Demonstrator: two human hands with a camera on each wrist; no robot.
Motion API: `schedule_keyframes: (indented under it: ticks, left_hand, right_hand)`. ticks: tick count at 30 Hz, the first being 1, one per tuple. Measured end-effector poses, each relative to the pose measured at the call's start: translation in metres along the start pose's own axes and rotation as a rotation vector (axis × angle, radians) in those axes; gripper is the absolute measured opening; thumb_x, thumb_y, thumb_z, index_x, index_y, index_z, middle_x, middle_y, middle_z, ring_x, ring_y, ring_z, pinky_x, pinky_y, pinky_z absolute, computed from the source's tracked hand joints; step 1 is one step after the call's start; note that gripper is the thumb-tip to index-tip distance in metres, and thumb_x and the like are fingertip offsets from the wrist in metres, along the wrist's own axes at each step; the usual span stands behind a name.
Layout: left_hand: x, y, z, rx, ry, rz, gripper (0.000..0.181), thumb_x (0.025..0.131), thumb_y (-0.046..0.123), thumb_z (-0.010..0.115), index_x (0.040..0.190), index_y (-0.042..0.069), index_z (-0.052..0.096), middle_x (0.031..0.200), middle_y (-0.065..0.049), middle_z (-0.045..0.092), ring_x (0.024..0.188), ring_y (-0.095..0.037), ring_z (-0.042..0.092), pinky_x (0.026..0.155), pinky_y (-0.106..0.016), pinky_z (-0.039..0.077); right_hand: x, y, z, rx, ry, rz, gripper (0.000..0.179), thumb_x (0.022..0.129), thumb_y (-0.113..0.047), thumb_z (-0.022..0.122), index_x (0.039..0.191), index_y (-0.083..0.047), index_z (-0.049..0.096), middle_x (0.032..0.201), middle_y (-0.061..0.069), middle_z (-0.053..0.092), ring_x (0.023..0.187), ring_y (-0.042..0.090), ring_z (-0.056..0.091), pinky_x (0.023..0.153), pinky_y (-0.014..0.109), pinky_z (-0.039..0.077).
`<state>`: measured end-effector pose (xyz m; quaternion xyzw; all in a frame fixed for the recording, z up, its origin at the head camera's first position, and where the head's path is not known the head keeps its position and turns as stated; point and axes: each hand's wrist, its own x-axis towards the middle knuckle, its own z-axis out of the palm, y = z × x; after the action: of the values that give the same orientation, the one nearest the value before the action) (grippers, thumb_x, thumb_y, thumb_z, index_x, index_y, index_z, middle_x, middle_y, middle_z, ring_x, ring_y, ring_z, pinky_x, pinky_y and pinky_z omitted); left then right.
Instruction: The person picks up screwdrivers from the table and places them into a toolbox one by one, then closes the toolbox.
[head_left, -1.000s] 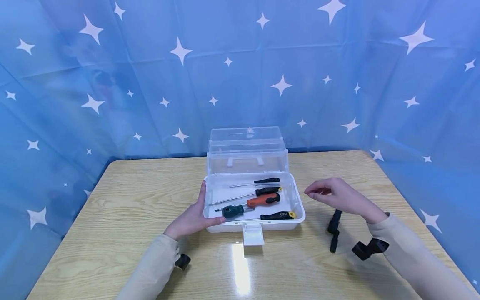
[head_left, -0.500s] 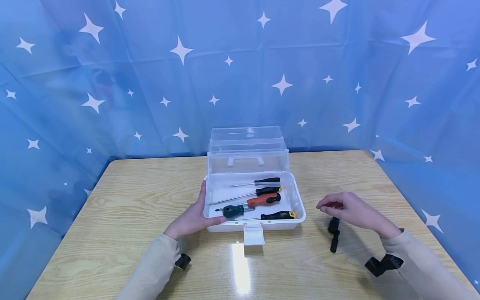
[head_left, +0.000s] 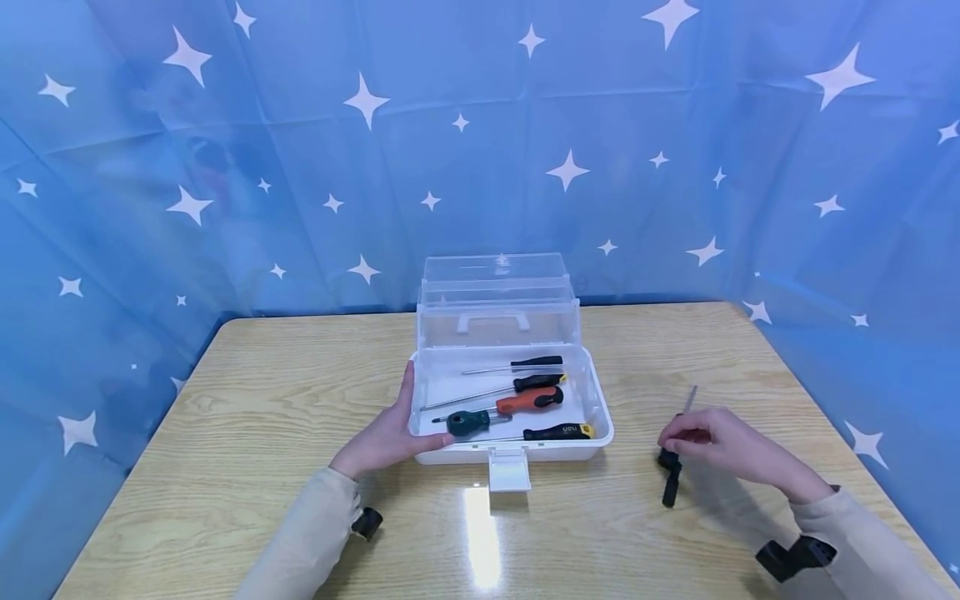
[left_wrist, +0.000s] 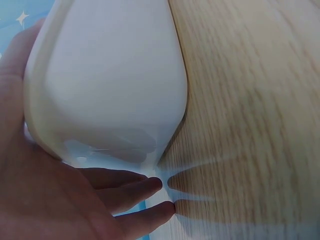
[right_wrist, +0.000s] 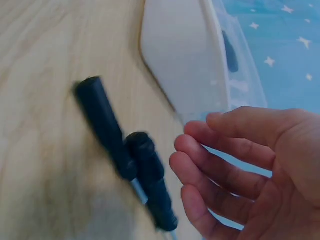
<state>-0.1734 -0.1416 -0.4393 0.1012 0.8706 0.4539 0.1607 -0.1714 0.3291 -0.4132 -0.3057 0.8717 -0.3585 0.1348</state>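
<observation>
Loosely curled, our right hand (head_left: pixel 716 446) hovers close to two black screwdrivers (right_wrist: pixel 102 122) on the table (head_left: pixel 285 400), farther from the white box (head_left: pixel 570 453) than a moment ago, one metal shaft (head_left: pixel 691 398) now visible beyond. Our left hand (head_left: pixel 382 435) stays spread against the box's near left corner.

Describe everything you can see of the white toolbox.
The toolbox looks like plastic: a white, roughly rectangular base with rounded corners, and a see-through lid with a handle, standing open at the back. A white latch juts from the front, unfastened. It sits flat on the table, holding five screwdrivers. The left hand rests against its left end, thumb at the front rim.
</observation>
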Motion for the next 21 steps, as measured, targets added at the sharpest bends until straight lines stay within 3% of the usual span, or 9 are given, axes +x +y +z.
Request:
schedule_keyframes:
  ticks: [4, 10, 15, 21]
  left_hand:
    - [0.000, 0.000, 0.000, 0.006, 0.000, 0.001, 0.122, 0.080, 0.047, 0.076, 0.152, 0.022, -0.019, 0.154, -0.026, 0.018, 0.136, -0.041, 0.031, 0.105, -0.055, 0.031]
    - [0.001, -0.001, 0.000, -0.013, -0.003, 0.022, 0.122, 0.081, 0.044, 0.077, 0.152, 0.022, -0.020, 0.156, -0.024, 0.016, 0.137, -0.041, 0.028, 0.106, -0.057, 0.029]
    - [0.001, -0.001, 0.000, -0.023, -0.007, 0.014, 0.123, 0.080, 0.045, 0.077, 0.152, 0.023, -0.020, 0.156, -0.024, 0.015, 0.138, -0.041, 0.026, 0.107, -0.057, 0.027]
    - [0.000, -0.001, -0.001, -0.024, -0.006, 0.013, 0.123, 0.080, 0.046, 0.077, 0.152, 0.023, -0.020, 0.156, -0.025, 0.015, 0.138, -0.041, 0.026, 0.106, -0.056, 0.028]
  right_hand:
    - [-0.008, 0.009, 0.003, 0.043, -0.044, -0.057, 0.013, 0.094, 0.002, 0.058, 0.100, 0.003, 0.069, 0.094, 0.006, 0.069, 0.082, 0.012, 0.065, 0.064, 0.027, 0.053]
    - [-0.013, 0.015, 0.006, 0.030, -0.041, -0.114, 0.016, 0.089, 0.008, 0.061, 0.100, -0.001, 0.069, 0.094, 0.004, 0.068, 0.084, 0.010, 0.064, 0.064, 0.027, 0.053]
    - [-0.015, 0.016, 0.007, 0.044, -0.058, -0.116, 0.022, 0.087, 0.012, 0.059, 0.101, -0.003, 0.069, 0.098, 0.006, 0.066, 0.089, 0.011, 0.062, 0.066, 0.028, 0.053]
    - [-0.016, 0.016, 0.011, 0.032, -0.088, -0.117, 0.021, 0.090, 0.005, 0.063, 0.104, -0.009, 0.070, 0.107, 0.010, 0.062, 0.095, 0.010, 0.058, 0.064, 0.029, 0.051]
